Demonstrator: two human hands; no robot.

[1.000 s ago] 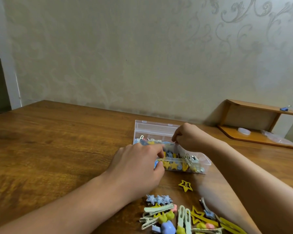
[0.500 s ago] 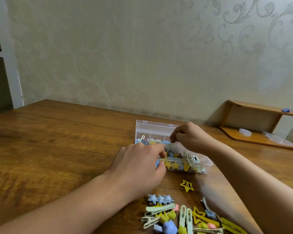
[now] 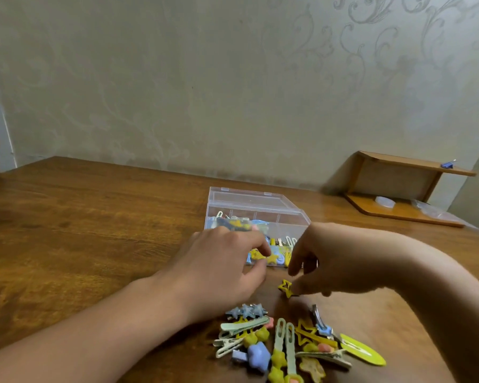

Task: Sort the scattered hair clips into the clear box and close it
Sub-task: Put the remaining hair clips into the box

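Right hand [image 3: 340,261] is pinching a yellow star clip [image 3: 286,288] off the bench just in front of the clear box [image 3: 256,214]; left hand [image 3: 221,268] is resting with loosely curled fingers at the box's front wall, whether holding anything I cannot tell. Sorting step is running, lid standing open near the bench's far edge. Next move probably calls for lifting the star into a compartment, with the loose clip pile [image 3: 285,344] waiting at the near edge.

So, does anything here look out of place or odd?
Only one blue clip stands out: it lies on the wooden shelf at the far right, apart from the pile near the clear box. Nothing looks spilled or damaged.
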